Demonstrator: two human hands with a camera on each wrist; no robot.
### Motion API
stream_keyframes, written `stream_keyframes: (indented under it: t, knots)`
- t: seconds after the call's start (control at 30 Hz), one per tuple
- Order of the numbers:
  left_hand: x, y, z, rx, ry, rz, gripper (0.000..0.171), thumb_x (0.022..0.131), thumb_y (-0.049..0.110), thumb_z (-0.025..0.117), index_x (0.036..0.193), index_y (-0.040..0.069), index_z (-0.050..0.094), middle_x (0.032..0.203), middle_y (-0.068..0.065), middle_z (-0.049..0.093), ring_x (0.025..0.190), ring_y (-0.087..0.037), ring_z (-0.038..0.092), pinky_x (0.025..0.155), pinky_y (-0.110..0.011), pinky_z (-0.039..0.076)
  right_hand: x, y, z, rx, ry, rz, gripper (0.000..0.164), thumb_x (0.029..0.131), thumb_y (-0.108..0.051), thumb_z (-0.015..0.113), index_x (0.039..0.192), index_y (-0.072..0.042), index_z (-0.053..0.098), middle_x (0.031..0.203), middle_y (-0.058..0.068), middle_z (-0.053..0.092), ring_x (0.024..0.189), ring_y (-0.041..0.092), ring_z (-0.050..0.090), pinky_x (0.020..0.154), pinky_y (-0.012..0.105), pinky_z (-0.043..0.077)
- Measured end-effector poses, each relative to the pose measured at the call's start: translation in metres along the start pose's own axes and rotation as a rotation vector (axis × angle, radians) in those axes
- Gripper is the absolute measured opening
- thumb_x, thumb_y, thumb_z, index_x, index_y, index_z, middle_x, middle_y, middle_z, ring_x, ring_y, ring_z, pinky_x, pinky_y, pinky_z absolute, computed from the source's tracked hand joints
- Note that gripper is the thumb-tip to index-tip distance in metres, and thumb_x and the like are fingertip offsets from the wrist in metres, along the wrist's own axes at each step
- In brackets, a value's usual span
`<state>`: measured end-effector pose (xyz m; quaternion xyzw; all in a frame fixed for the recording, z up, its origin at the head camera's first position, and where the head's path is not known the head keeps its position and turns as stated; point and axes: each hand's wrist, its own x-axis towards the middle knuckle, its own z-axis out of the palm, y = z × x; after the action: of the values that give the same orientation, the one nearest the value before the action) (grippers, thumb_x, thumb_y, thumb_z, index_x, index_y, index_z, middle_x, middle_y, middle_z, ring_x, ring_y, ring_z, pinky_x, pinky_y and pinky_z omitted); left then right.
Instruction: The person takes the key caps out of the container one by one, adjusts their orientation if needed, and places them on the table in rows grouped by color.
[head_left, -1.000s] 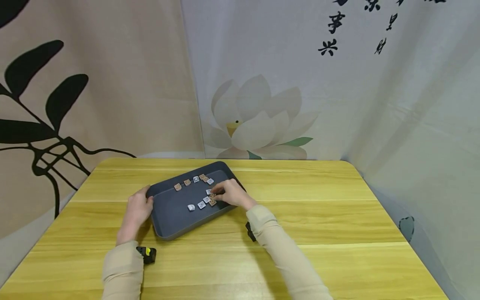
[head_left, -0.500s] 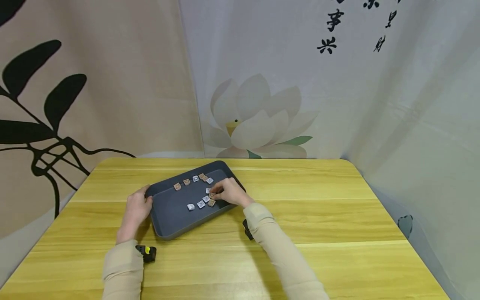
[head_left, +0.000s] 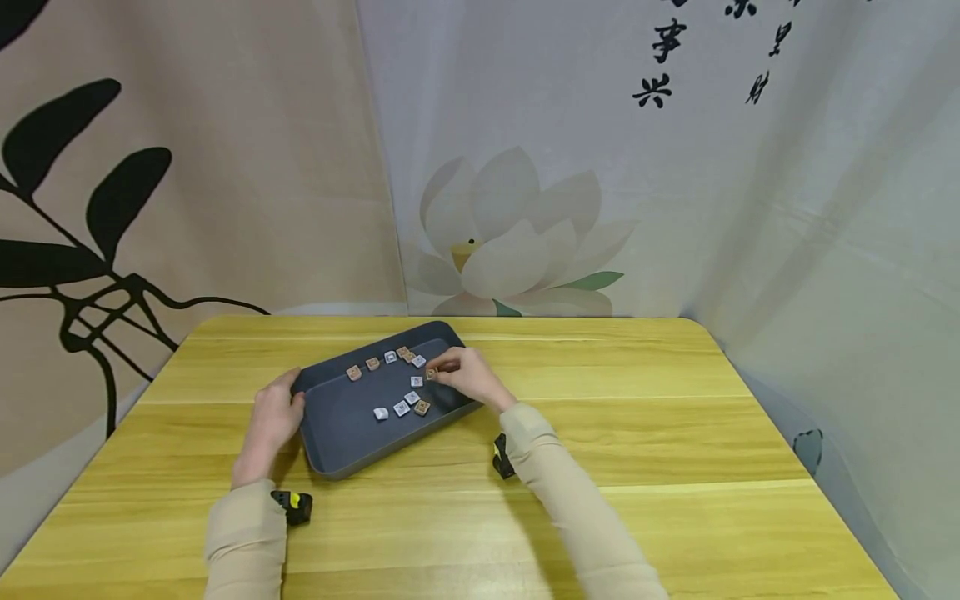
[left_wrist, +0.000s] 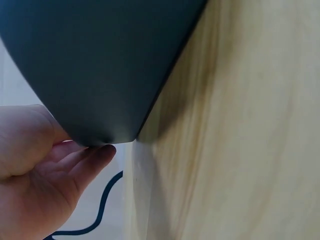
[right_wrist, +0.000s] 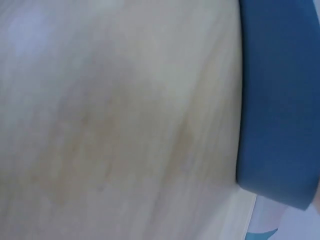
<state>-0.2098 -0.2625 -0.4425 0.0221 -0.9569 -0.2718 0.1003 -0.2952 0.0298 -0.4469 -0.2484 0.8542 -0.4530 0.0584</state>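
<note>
Wooden table [head_left: 675,442], pale curtain [head_left: 855,217] behind, lotus print [head_left: 517,258], black printed leaves [head_left: 131,200], black characters [head_left: 654,91]

The right hand [head_left: 471,373] is displaced toward the far right. The brown tile [head_left: 431,375] it pinches moves with it, now right of a white tile [head_left: 417,382], which shows more fully. The floor of the tray [head_left: 337,429] now shows between that white tile and the near brown tile [head_left: 422,408]
</note>
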Motion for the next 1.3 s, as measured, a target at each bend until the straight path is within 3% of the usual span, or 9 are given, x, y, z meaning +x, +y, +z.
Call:
stream_keyframes:
  t: [0.3, 0.57, 0.83, 0.97, 1.17, 1.3]
  knots:
    - [0.0, 0.0, -0.002, -0.011, -0.016, 0.006, 0.046, 0.089, -0.001, 0.045, 0.132, -0.016, 0.036, 0.131, -0.039, 0.038, 0.119, -0.054, 0.038, 0.097, -0.059, 0.037, -0.004, 0.004, -0.015, 0.161, 0.022, 0.047, 0.027, 0.083, -0.014, 0.066, 0.107, -0.001, 0.068, 0.105, 0.011, 0.067, 0.091, 0.015, 0.064, 0.076, 0.019, 0.051]
    - [0.0, -0.001, -0.001, -0.003, -0.023, 0.004, 0.046, 0.089, 0.0, 0.045, 0.132, -0.015, 0.036, 0.131, -0.038, 0.038, 0.119, -0.054, 0.038, 0.096, -0.06, 0.038, -0.015, 0.001, -0.041, 0.183, 0.038, 0.047, 0.03, 0.086, -0.016, 0.062, 0.112, -0.001, 0.065, 0.11, 0.015, 0.066, 0.093, 0.024, 0.063, 0.074, 0.021, 0.051]
    - [0.0, 0.0, -0.002, -0.009, -0.04, -0.008, 0.047, 0.09, 0.0, 0.044, 0.134, -0.015, 0.035, 0.133, -0.038, 0.036, 0.12, -0.053, 0.037, 0.097, -0.06, 0.037, -0.036, -0.01, -0.068, 0.271, 0.066, -0.016, 0.029, 0.089, -0.005, 0.056, 0.112, 0.012, 0.056, 0.107, 0.032, 0.06, 0.095, 0.047, 0.06, 0.085, 0.05, 0.051]
    - [0.0, 0.0, -0.002, -0.013, -0.041, -0.01, 0.047, 0.09, 0.0, 0.044, 0.134, -0.014, 0.034, 0.134, -0.038, 0.036, 0.121, -0.053, 0.036, 0.097, -0.06, 0.037, -0.042, -0.001, -0.077, 0.235, 0.105, 0.01, 0.025, 0.086, -0.007, 0.061, 0.108, 0.004, 0.063, 0.101, 0.027, 0.064, 0.09, 0.041, 0.062, 0.079, 0.04, 0.054]
    - [0.0, 0.0, -0.003, -0.01, -0.038, -0.003, 0.047, 0.09, 0.0, 0.044, 0.133, -0.015, 0.035, 0.133, -0.038, 0.037, 0.12, -0.053, 0.036, 0.097, -0.059, 0.036, -0.04, 0.035, -0.083, 0.156, 0.185, 0.0, 0.029, 0.082, -0.014, 0.067, 0.11, -0.005, 0.065, 0.098, 0.016, 0.068, 0.082, 0.016, 0.064, 0.072, 0.023, 0.052]
    - [0.0, 0.001, -0.003, -0.007, -0.045, -0.014, 0.047, 0.09, 0.0, 0.044, 0.134, -0.014, 0.035, 0.133, -0.038, 0.036, 0.121, -0.053, 0.036, 0.097, -0.059, 0.036, -0.044, 0.039, -0.089, 0.157, 0.216, 0.011, 0.035, 0.08, -0.011, 0.068, 0.113, -0.001, 0.062, 0.1, 0.019, 0.065, 0.087, 0.023, 0.063, 0.076, 0.024, 0.053]
